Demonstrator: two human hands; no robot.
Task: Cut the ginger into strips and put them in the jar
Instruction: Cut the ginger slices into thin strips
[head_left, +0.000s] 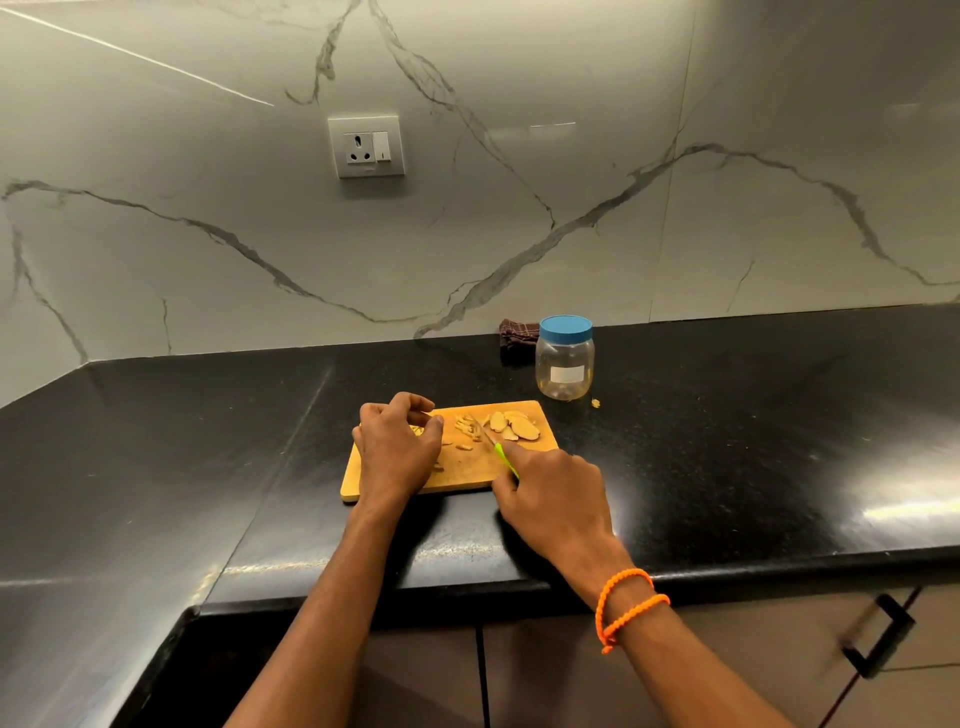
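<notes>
1. The fingers (423, 418) of the left hand (397, 447) are curled down onto a piece of ginger at the board's left half, pinning it; the piece itself is mostly hidden under them.
2. The right hand (553, 499) is wrapped round the green handle of a small knife (493, 447), forefinger laid along the top, the blade angled up and left across the cutting board (467, 473).
3. Cut ginger strips (467, 428) lie just left of the blade; uncut ginger slices (514, 425) sit at the board's far right corner.
4. To cut well, the person should probably keep the left fingertips tucked back from the blade, and make narrow, even cuts.
5. The jar (564, 364) stands on the worktop (727, 415) just beyond the board's far right corner, and its blue lid (565, 327) is on; it must come off before any strips go in.
6. The board's near edge lies close to the worktop's front edge, so strips swept towards the person could drop off.
7. Open worktop spreads to the right and left, giving room to slide the jar closer. A folded dark cloth (519, 335) lies behind the jar against the wall.
</notes>
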